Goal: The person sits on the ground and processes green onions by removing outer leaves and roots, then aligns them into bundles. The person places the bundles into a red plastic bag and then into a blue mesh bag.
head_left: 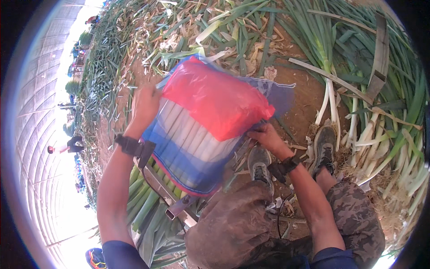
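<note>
A see-through bag (215,96), red at its far end and blue along its sides, is drawn over a bundle of large green onions (145,199). Their white stems show through the film, and green leaves stick out at the near-left end. My left hand (145,101) is closed at the bag's far-left edge, its fingertips partly hidden. At the right edge, my right hand (268,138) pinches the bag near the red part's corner. Beneath the bundle runs a metal frame (179,208) with a square tube end.
Uprooted green onions (327,58) lie in a thick pile on the right, roots toward me. Loose leaves and peelings (201,31) litter the soil ahead. My shoes (324,145) stand right of the frame. Far left, a person (74,144) is inside the greenhouse (38,134).
</note>
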Available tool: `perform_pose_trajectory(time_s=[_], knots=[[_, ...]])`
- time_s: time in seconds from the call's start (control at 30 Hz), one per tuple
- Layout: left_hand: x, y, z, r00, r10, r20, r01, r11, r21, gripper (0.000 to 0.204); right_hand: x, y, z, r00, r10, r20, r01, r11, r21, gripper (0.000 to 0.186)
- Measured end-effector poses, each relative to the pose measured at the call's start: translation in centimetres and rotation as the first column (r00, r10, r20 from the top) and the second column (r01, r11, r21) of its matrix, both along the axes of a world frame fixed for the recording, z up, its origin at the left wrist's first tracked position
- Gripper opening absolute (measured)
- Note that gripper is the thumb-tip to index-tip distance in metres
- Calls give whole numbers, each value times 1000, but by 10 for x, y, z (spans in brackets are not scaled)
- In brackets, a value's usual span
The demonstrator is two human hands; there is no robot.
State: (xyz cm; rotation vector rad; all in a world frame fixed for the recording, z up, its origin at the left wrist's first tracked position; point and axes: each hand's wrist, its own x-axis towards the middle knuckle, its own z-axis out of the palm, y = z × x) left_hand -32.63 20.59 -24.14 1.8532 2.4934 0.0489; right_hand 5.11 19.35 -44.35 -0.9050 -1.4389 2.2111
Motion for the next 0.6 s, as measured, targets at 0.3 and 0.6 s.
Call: perform_pose_trajectory(time_s=[0.3,0.6], knots=[[25,-70,49,978,-89,-188,31,957,-290,27,4,-25,-3,941,159,298,-266,891,368,28],[31,-72,26,936,-148,-321,37,944,-327,20,-11,-46,58,877,8,481,-320,756,571,34]])
